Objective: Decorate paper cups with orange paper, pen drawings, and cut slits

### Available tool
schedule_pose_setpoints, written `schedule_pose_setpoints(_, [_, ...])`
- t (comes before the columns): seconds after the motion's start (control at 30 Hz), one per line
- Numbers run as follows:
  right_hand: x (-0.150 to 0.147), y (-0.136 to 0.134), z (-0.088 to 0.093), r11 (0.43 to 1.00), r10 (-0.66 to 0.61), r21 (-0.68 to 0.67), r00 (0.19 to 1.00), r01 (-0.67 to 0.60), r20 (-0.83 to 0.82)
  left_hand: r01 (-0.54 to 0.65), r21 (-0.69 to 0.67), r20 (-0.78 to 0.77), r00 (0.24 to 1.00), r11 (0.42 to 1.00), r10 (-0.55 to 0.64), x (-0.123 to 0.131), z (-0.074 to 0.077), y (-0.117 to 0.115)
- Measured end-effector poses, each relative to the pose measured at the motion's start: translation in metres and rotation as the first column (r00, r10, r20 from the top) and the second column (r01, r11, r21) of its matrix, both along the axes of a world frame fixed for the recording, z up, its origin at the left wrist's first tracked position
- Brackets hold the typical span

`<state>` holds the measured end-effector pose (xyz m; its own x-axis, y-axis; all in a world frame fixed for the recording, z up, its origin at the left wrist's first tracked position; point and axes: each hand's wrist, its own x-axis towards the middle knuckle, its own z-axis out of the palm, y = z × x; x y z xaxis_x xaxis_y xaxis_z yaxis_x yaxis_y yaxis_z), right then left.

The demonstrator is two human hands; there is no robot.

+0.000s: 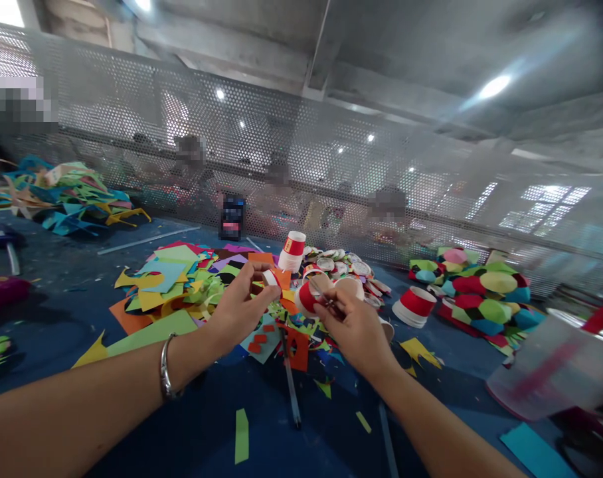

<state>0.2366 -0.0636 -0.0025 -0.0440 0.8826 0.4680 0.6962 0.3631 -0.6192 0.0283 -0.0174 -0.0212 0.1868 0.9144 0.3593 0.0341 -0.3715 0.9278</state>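
My left hand [246, 292], with a silver bangle at the wrist, pinches a small cut piece of red and white paper cup [271, 283]. My right hand [354, 322] is closed on a thin grey metal tool that looks like small scissors [324, 292]; the fingers hide most of it. Just behind that tool lies a red and white paper cup [305, 299], tipped towards me. A stack of upturned paper cups [292, 251] stands beyond both hands. To the right of my right hand is another upturned paper cup stack [415, 307].
Cut coloured paper [167, 279] is heaped at left centre. Round cup bottoms [351, 262] are piled behind my right hand. A pen [290, 378] lies in front. Coloured paper balls [485, 292] and a translucent container [545, 372] stand at right. A perforated metal screen [281, 139] closes off the back.
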Motion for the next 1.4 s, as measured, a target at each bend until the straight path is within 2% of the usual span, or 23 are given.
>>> schedule_pose_setpoints(0.1, [0.017,0.0,0.015,0.981,-0.092,0.172,0.996,0.089,0.009,0.011,-0.014,0.016,1.0,1.0,-0.011,0.0,0.004,-0.004])
schedule_pose_setpoints(0.17, [0.039,0.006,0.022,0.945,-0.2,0.271,0.979,0.185,0.028,0.015,-0.035,-0.002,1.0,0.999,-0.015,0.001,0.006,-0.007])
schedule_pose_setpoints(0.23, [0.071,0.015,0.026,0.879,-0.352,0.363,0.934,0.31,0.054,0.026,-0.06,-0.027,0.999,0.998,-0.028,0.002,0.007,-0.01])
schedule_pose_setpoints(0.3, [0.107,0.024,0.029,0.761,-0.558,0.45,0.825,0.466,0.09,0.046,-0.068,-0.047,0.998,0.997,-0.049,0.004,0.007,-0.013])
schedule_pose_setpoints(0.37, [0.141,0.03,0.031,0.69,-0.656,0.462,0.751,0.557,0.076,0.078,-0.066,-0.066,0.994,0.995,-0.082,0.005,0.005,-0.014])
schedule_pose_setpoints(0.47, [0.182,0.033,0.03,0.616,-0.748,0.448,0.659,0.647,0.077,0.139,-0.06,-0.067,0.987,0.988,-0.143,0.006,0.002,-0.015])
schedule_pose_setpoints(0.57, [0.206,0.035,0.024,0.59,-0.785,0.422,0.612,0.688,0.1,0.228,-0.067,-0.02,0.973,0.971,-0.23,0.007,0.001,-0.016])
schedule_pose_setpoints(0.7, [0.22,0.041,0.013,0.58,-0.8,0.394,0.59,0.713,0.11,0.353,-0.089,0.078,0.935,0.932,-0.346,0.006,0.001,-0.018])
schedule_pose_setpoints(0.8, [0.222,0.046,0.01,0.574,-0.806,0.381,0.581,0.725,0.11,0.418,-0.109,0.13,0.906,0.902,-0.404,0.006,0.001,-0.018])
schedule_pose_setpoints(0.93, [0.209,0.047,0.014,0.549,-0.816,0.411,0.574,0.728,0.073,0.441,-0.114,0.131,0.895,0.89,-0.426,0.006,0.001,-0.018])
schedule_pose_setpoints(1.07, [0.18,0.042,0.023,0.616,-0.749,0.433,0.659,0.658,0.065,0.437,-0.124,0.154,0.895,0.891,-0.418,0.007,0.002,-0.019])
schedule_pose_setpoints(1.23, [0.131,0.034,0.029,0.784,-0.558,0.402,0.821,0.474,0.122,0.479,-0.215,0.328,0.856,0.851,-0.399,0.007,0.004,-0.017])
schedule_pose_setpoints(1.4, [0.087,0.02,0.03,0.93,-0.297,0.268,0.945,0.253,0.138,0.545,-0.248,0.454,0.796,0.801,-0.4,0.006,0.009,-0.017])
